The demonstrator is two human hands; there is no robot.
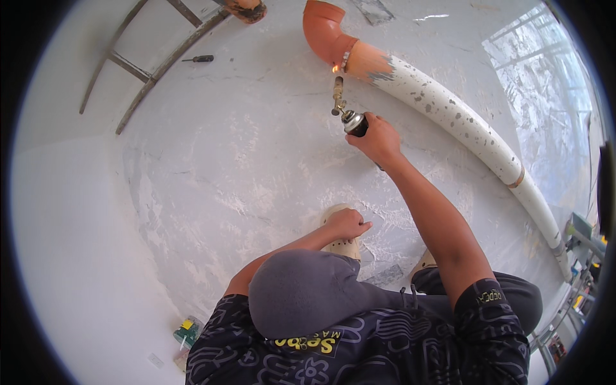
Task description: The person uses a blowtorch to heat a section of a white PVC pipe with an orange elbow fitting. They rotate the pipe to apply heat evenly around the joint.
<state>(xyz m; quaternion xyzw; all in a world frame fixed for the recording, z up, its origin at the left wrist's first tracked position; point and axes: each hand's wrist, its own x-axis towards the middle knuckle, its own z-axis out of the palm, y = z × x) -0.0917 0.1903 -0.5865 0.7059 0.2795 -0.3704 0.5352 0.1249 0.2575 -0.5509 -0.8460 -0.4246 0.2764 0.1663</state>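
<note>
My right hand (378,138) is wrapped round the dark can of a gas blowtorch (355,124). The brass burner tube (338,86) points away from me, and a small orange flame (335,68) shows past its tip. That flame is at the lower edge of an orange elbow fitting (323,29), beside its joint with a long white pipe (443,106). Near the joint the pipe is orange-brown with a ragged grey border; farther along it has grey spots. My left hand (348,224) is closed in a loose fist above my beige clog (343,247), apart from the torch.
A wooden ladder (131,67) lies at the upper left, with a dark-handled screwdriver (202,58) beside it. An orange pipe end (247,9) shows at the top edge. Grey scraps (385,276) lie near my feet. Tools and metal bars (581,231) crowd the right edge.
</note>
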